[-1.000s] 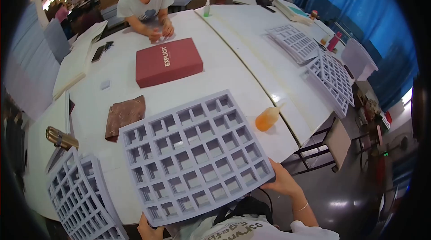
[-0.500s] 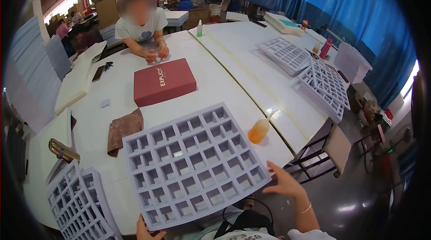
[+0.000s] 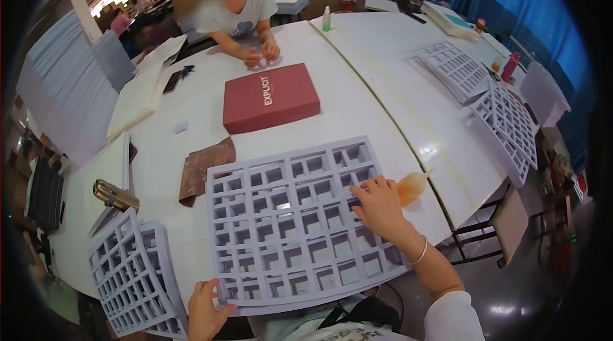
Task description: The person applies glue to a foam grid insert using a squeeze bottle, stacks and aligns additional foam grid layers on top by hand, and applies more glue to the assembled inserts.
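A pale lilac-white grid tray [image 3: 294,204] with rows of rectangular cells lies on the white table in front of me, and a second edge shows under its front side. At the tray's near left corner my left hand [image 3: 207,310] has its thumb and fingers around the corner, gripping it. My right hand [image 3: 381,208] is over the right part of the tray, fingers bent down onto the dividers and slightly apart, holding nothing. Just beyond that hand stands a squeeze bottle [image 3: 412,189] of orange liquid with a pointed tip, partly hidden by the fingers.
A red box [image 3: 271,99] lettered EXPLICIT and a brown cloth [image 3: 205,170] lie behind the tray. More grid trays lean at the left [image 3: 134,280] and lie at the right [image 3: 504,125]. A gold flask [image 3: 116,195] stands left. A co-worker [image 3: 239,18] sits opposite.
My right hand has moved from beside the tray's right edge to over its cells. My left hand has come up around the near left corner. The view has shifted, so things sit further right.
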Tool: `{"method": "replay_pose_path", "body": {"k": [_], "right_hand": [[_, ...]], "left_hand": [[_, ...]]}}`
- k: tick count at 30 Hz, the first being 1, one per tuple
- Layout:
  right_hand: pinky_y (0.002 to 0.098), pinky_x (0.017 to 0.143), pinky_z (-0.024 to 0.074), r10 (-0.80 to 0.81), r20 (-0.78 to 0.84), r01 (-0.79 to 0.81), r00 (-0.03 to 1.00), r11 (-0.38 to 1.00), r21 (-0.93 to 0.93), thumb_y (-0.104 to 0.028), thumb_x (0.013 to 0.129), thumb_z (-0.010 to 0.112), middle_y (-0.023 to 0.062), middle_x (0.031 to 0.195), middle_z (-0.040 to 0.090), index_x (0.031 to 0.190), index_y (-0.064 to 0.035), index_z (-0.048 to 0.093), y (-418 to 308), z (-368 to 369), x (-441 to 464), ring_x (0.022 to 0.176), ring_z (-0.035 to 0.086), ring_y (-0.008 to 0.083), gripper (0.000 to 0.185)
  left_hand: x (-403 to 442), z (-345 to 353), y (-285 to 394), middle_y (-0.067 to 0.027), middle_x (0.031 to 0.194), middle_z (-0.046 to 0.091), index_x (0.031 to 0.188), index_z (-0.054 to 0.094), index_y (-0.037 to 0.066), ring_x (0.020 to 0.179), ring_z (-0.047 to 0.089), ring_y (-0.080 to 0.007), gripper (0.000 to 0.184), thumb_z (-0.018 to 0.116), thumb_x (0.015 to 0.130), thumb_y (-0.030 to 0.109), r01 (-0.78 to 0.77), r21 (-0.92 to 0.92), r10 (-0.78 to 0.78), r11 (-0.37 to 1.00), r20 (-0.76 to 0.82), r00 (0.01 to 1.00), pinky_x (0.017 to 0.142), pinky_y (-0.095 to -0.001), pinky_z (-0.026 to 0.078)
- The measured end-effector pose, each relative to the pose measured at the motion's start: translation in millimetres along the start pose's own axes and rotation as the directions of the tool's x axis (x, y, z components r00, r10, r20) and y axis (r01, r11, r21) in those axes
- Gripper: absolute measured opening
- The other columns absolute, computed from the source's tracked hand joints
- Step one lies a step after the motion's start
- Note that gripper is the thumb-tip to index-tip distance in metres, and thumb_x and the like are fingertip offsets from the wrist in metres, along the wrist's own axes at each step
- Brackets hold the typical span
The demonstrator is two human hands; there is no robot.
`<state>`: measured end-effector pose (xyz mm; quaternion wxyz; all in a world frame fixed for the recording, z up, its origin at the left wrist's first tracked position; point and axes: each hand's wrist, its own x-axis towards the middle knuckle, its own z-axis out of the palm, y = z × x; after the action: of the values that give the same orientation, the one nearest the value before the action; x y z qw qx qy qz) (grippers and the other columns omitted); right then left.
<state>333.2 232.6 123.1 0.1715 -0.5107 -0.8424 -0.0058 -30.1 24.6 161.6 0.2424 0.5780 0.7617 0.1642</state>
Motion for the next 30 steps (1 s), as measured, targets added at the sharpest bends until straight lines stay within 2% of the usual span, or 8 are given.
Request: {"method": "replay_pose_path", "body": {"k": [4, 6, 10, 12, 16, 19, 23, 30], "right_hand": [[0.0424, 0.084, 0.0379, -0.044, -0.07, 0.05, 0.997, 0.995, 0.083, -0.012, 0.072, 0.075, 0.004, 0.09, 0.059, 0.1, -0.0118, 0.064, 7.7, 19.3, 6.7, 0.095, 0.052, 0.0262, 0.03], [0.0446, 0.092, 0.0376, -0.041, -0.147, 0.066, 0.988, 0.983, 0.174, -0.006, 0.074, 0.069, 0.0044, 0.087, 0.06, 0.097, -0.0098, 0.063, 3.1, 6.0, 15.4, 0.089, 0.055, 0.0259, 0.024], [0.0489, 0.1, 0.0361, -0.034, -0.287, 0.112, 0.957, 0.959, 0.26, 0.004, 0.075, 0.064, 0.0062, 0.087, 0.061, 0.094, -0.0074, 0.06, -2.1, -30.9, 31.6, 0.086, 0.059, 0.0257, 0.022], [0.0481, 0.099, 0.038, -0.075, -0.391, 0.134, 0.917, 0.983, 0.124, 0.007, 0.073, 0.062, 0.0071, 0.089, 0.062, 0.096, -0.0072, 0.061, 0.8, -68.4, 46.7, 0.086, 0.059, 0.0261, 0.027], [0.0344, 0.093, 0.0432, 0.095, -0.635, -0.132, 0.766, 0.991, -0.011, 0.002, 0.086, 0.059, 0.0094, 0.098, 0.065, 0.107, -0.0042, 0.062, 34.5, -136.4, 58.6, 0.085, 0.061, 0.0232, 0.022], [0.031, 0.091, 0.0448, 0.146, -0.658, -0.244, 0.738, 0.968, -0.058, -0.009, 0.096, 0.053, 0.0103, 0.11, 0.065, 0.114, -0.0019, 0.061, 86.0, -188.6, 40.5, 0.1, 0.061, 0.0213, 0.021], [0.0275, 0.089, 0.0457, 0.13, -0.698, -0.352, 0.704, 0.918, -0.184, -0.014, 0.099, 0.05, 0.0102, 0.113, 0.064, 0.122, -0.0016, 0.059, 118.3, -228.9, -13.5, 0.103, 0.061, 0.0176, 0.028], [0.0258, 0.086, 0.0478, 0.409, -0.671, -0.532, 0.618, 0.846, 0.026, -0.015, 0.099, 0.053, 0.0078, 0.117, 0.063, 0.124, -0.0001, 0.058, 85.1, -234.0, -114.2, 0.1, 0.061, 0.014, 0.03]], "left_hand": [[-2.3, 8.4, -1.4, -0.0128, 0.1, 0.061, 0.117, 0.059, 0.0, 0.074, 0.06, -0.0223, 0.067, 0.083, 0.055, 0.01, 0.078, -0.158, -0.096, 0.984, -0.108, 0.989, 0.066, -0.0327, 0.049], [-6.2, 13.0, -16.7, -0.0111, 0.1, 0.061, 0.119, 0.059, 0.0, 0.075, 0.058, -0.0168, 0.063, 0.082, 0.06, 0.008, 0.107, -0.308, -0.154, 0.945, -0.132, 0.979, 0.067, -0.03, 0.049], [-10.7, 9.7, -19.0, -0.0101, 0.102, 0.061, 0.121, 0.058, -0.001, 0.081, 0.057, -0.0132, 0.051, 0.074, 0.073, 0.004, 0.113, -0.643, -0.25, 0.758, -0.126, 0.96, 0.073, -0.0279, 0.049], [-4.4, 15.3, -29.2, -0.0101, 0.103, 0.061, 0.12, 0.059, 0.0, 0.084, 0.057, -0.013, 0.043, 0.069, 0.078, 0.003, 0.033, -0.782, -0.297, 0.622, -0.197, 0.935, 0.074, -0.0277, 0.049], [12.1, 9.5, -31.2, -0.0112, 0.108, 0.061, 0.12, 0.058, 0.0, 0.092, 0.058, -0.0151, 0.036, 0.064, 0.086, 0.008, 0.104, -0.556, -0.31, 0.824, -0.291, 0.905, 0.076, -0.0282, 0.049], [21.8, 25.1, -49.3, -0.0117, 0.11, 0.062, 0.122, 0.057, -0.001, 0.093, 0.059, -0.0162, 0.038, 0.065, 0.087, 0.012, 0.122, -0.525, -0.276, 0.842, -0.226, 0.934, 0.076, -0.029, 0.049], [31.1, 43.1, -54.3, -0.0132, 0.11, 0.062, 0.124, 0.056, -0.003, 0.093, 0.059, -0.017, 0.045, 0.068, 0.084, 0.016, 0.2, -0.625, -0.31, 0.754, -0.071, 0.948, 0.075, -0.0291, 0.049], [5.1, 79.1, -54.5, -0.0119, 0.105, 0.061, 0.121, 0.049, -0.005, 0.084, 0.057, -0.0127, 0.049, 0.071, 0.079, 0.007, 0.16, -0.748, -0.197, 0.645, 0.039, 0.98, 0.072, -0.0269, 0.048]]}}
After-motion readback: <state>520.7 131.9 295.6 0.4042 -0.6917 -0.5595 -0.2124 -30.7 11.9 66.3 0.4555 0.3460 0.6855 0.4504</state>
